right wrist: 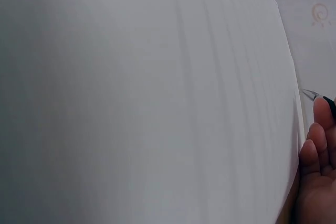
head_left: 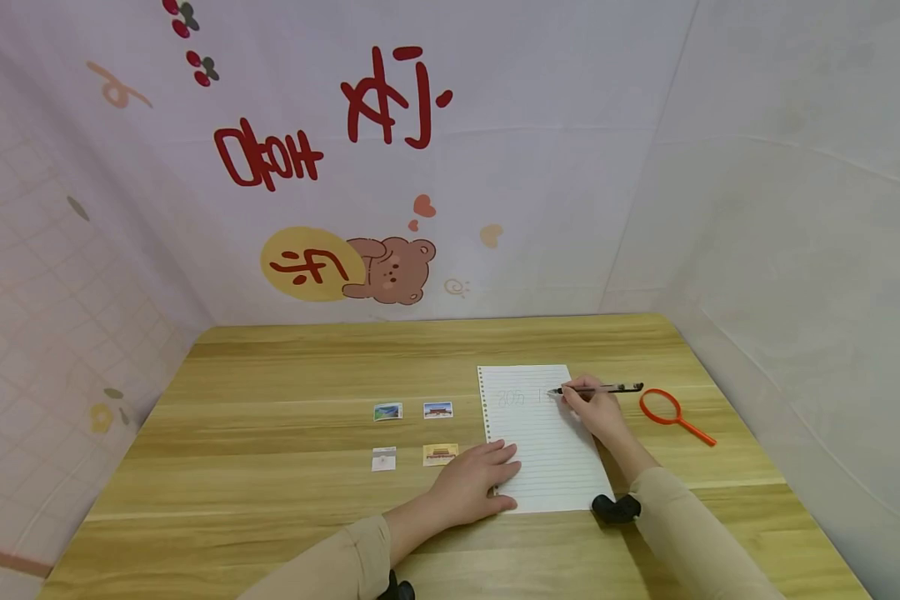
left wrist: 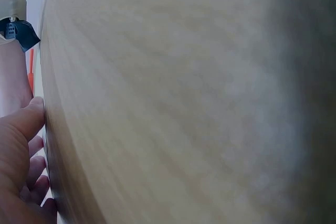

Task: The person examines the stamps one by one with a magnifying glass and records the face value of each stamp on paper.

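Observation:
A sheet of lined paper (head_left: 543, 450) with holes along its left edge lies on the table, with faint handwriting near its top. My right hand (head_left: 596, 408) pinches a black pen (head_left: 607, 388), its tip at the upper right part of the sheet. In the right wrist view the pen's metal tip (right wrist: 310, 93) shows beyond the fingertips. My left hand (head_left: 474, 485) rests with spread fingers on the sheet's lower left edge. Just left of that hand lies a yellow stamp (head_left: 439, 454), its right end close to the hand.
Further left lie a stamp with a red building (head_left: 438, 410), a blue-green stamp (head_left: 387, 412) and a pale stamp (head_left: 384, 459). An orange-red magnifying glass (head_left: 677, 416) lies right of the right hand. A printed cloth (head_left: 540, 167) hangs behind the wooden table (head_left: 270, 483).

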